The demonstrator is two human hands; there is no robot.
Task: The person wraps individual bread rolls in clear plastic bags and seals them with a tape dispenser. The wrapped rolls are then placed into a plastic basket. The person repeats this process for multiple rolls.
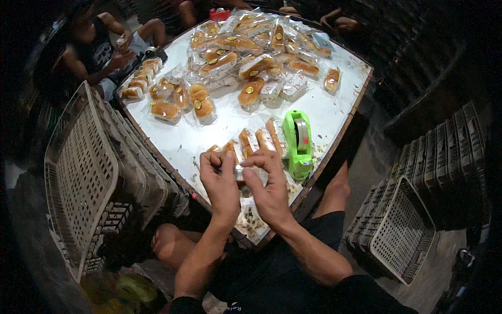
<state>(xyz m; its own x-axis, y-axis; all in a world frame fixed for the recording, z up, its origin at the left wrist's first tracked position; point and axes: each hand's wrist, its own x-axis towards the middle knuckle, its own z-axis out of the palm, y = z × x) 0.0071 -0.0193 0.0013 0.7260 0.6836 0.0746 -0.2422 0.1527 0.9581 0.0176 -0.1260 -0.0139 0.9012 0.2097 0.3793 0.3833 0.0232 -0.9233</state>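
At the table's near corner my left hand [220, 184] and my right hand [270, 187] are close together, thumbs and forefingers pinching a clear plastic wrapper [240, 173]. My fingers hide most of this packet; a brownish patch, perhaps bread, shows below the plastic. Just beyond my hands, several bread rolls [248, 142] in paper and plastic stand in a leaning row. Right of that row is a lime-green tape dispenser [291, 145], its tape roll [302, 133] seated in the frame.
Wrapped bread rolls [235, 44] are heaped across the far half of the white tabletop [157, 133]. A person [94, 55] sits at the far left beside another row of rolls [142, 78]. Stacked plastic crates flank me, left [84, 168] and right [404, 231].
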